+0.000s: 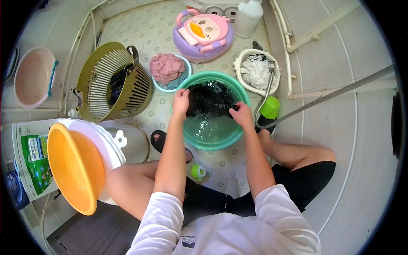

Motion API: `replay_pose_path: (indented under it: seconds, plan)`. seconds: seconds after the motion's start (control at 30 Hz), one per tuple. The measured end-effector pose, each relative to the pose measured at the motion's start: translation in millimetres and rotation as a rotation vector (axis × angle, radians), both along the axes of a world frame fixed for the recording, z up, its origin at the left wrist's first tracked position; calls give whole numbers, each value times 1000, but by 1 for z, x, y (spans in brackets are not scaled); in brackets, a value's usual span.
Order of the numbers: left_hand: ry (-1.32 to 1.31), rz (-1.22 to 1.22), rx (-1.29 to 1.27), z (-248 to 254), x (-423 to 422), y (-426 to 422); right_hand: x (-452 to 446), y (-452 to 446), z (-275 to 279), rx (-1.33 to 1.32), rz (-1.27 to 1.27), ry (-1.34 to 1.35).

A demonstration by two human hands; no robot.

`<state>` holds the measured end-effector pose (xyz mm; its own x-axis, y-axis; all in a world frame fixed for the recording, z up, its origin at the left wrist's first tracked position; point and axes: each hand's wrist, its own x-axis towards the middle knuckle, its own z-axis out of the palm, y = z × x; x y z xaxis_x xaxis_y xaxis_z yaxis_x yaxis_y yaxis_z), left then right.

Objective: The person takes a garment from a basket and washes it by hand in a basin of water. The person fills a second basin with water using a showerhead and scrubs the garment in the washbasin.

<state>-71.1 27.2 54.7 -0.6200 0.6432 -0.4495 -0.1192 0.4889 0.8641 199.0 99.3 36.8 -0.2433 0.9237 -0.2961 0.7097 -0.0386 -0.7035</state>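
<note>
A green basin (211, 146) of water stands on the floor between my legs. Black wet cloth (208, 100), its kind unclear, is stretched across the water, partly under the surface. My left hand (181, 102) grips its left edge at the basin's rim. On the other side, my right hand (241, 113) pinches the cloth's right edge, where small pale lettering shows. Both hands are closed, with the cloth spread between them.
Left are an olive laundry basket (140, 87) with dark clothes and an orange basin (74, 170). Pink cloth (167, 68) fills a small basin behind. At right, a white basin (277, 80) holds white cloth and a shower head (271, 66); its hose (335, 94) crosses rightward. A green cup (198, 171) lies in front.
</note>
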Motion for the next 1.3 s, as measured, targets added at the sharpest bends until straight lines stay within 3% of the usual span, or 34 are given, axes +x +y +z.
replay_pose_path:
  seconds: [0.17,0.33,0.63,1.3]
  plan:
    - [458,-79,-226,-31,27,-30,0,-23,-4,-180,142,-217]
    - [345,-109,-318,-49,31,-48,-8,-45,1,-295,177,-259]
    - [260,-14,-387,-48,32,-46,4,-65,0,-260,112,-181]
    - [22,222,-321,-64,41,-45,5,-121,53,-249,93,-227]
